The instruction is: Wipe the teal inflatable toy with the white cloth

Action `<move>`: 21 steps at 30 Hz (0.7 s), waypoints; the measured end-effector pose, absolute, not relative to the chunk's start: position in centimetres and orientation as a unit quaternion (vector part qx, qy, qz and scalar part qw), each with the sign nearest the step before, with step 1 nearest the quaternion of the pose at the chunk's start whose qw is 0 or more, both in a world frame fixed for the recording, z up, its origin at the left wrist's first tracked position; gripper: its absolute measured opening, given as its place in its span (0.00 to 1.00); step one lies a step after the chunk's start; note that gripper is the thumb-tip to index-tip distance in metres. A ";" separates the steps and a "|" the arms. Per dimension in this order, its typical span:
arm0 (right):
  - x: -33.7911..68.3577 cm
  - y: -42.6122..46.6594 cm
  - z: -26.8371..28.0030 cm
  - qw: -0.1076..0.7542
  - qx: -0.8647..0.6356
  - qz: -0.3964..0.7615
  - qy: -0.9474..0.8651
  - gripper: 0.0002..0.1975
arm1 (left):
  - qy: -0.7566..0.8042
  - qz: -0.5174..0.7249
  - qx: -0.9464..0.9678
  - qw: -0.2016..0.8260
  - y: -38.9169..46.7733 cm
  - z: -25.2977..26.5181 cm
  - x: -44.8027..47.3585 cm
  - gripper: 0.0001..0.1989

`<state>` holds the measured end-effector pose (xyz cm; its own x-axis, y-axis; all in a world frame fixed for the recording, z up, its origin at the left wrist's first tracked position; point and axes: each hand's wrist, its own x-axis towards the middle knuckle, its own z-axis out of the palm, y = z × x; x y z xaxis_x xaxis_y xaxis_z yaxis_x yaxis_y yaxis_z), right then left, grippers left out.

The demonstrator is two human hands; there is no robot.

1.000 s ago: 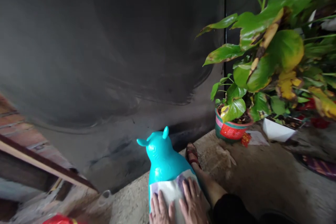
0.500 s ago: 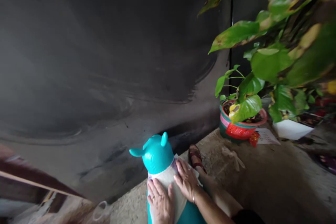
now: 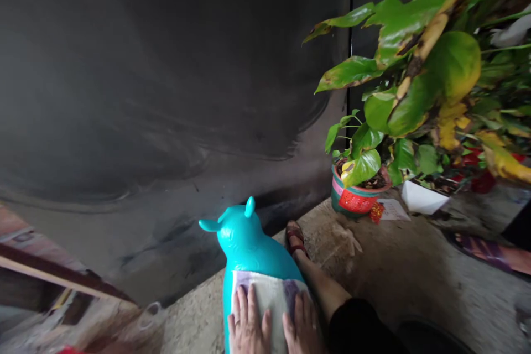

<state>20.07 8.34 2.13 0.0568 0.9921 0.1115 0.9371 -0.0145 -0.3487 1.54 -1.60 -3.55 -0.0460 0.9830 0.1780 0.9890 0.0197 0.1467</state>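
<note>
Probably the toy [image 3: 267,259] is light, slick, best held by its eleven-o'clock neck [image 3: 244,251]; left hand [image 3: 249,323], right hand [image 3: 302,326] rest unclenched on cloth [image 3: 272,294].

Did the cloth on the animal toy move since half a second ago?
Yes. Judged against the turquoise animal toy's head, the white-and-purple cloth has moved backward, away from it.

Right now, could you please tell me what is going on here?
A person's two hands, left and right, rest palm-down on a white and purple cloth. The cloth lies across the back of a turquoise animal-shaped toy, whose eared head points towards a dark wall. A plant pot stands to the right.
</note>
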 end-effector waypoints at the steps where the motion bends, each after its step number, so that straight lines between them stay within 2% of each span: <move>1: 19.7 7.7 1.8 0.163 -0.710 0.095 -0.678 0.25 | -0.715 -0.114 -0.690 0.018 -1.4 -3.5 1.6 0.29; 5: 17.9 4.0 0.2 0.133 -0.723 0.183 -0.652 0.28 | -0.705 -0.135 -0.693 0.061 0.7 -2.3 2.6 0.31; 9: 17.8 6.2 0.0 0.134 -0.690 0.283 -0.653 0.29 | -0.690 -0.155 -0.697 0.121 3.5 -0.7 3.9 0.35; 15: 17.7 8.9 0.5 0.139 -0.707 0.274 -0.637 0.27 | -0.686 -0.163 -0.695 0.144 4.7 -0.6 3.9 0.37; 21: 16.2 -0.1 0.1 0.118 -0.765 0.233 -0.588 0.31 | -0.696 -0.150 -0.701 0.046 2.4 -0.1 3.2 0.34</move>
<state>16.21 -0.14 0.08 0.1992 0.9557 -0.2168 0.8454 -0.2794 -0.4552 3.19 2.37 -0.11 -0.0135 0.9616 0.2743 0.9890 -0.0275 0.1450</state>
